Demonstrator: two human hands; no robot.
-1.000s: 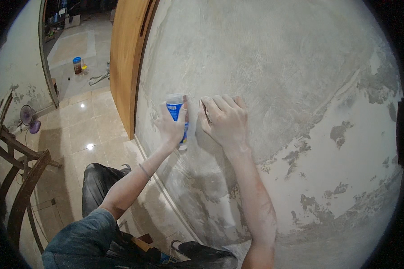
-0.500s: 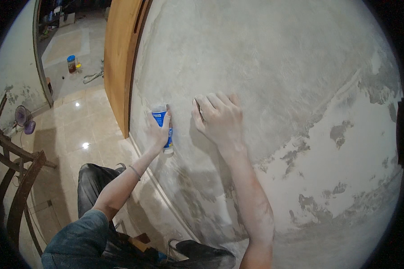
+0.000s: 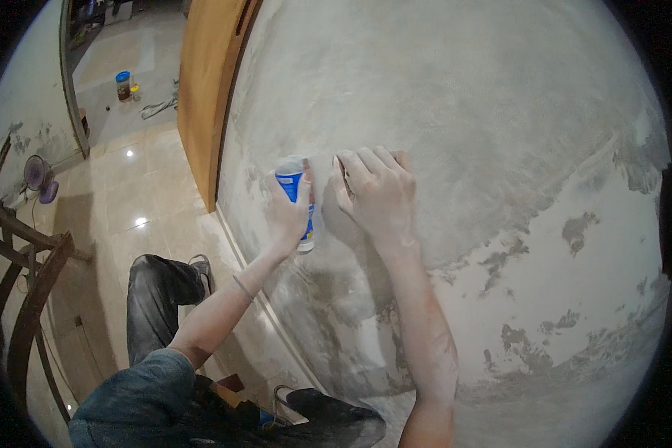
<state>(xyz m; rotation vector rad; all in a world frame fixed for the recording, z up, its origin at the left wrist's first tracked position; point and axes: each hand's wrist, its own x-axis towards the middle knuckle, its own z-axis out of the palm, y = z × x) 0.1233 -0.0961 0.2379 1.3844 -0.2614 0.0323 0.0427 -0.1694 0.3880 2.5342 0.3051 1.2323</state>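
Observation:
My left hand [image 3: 285, 224] is closed round a white plastic bottle [image 3: 290, 179] with a blue label, held against the grey plastered wall [image 3: 470, 127]. To its right, my right hand [image 3: 378, 193] is at the wall with bent fingers and whitish dust on the skin. Its fingers curl toward the plaster, and whatever may be under them is hidden. A small gap separates the two hands. Lower right, the wall carries a pale patch [image 3: 530, 299] with ragged grey spots.
A wooden door [image 3: 209, 97] stands open at the wall's left edge. Dark wooden furniture [image 3: 41, 299] and a small purple fan [image 3: 36, 172] are on the left over the tiled floor [image 3: 116, 246]. Beyond the doorway stands a blue-lidded jar [image 3: 123, 88].
My left hand has moved right and slightly up along the wall with the bottle, closer to my right hand. My right hand has shifted a little right. The whole view has tilted slightly.

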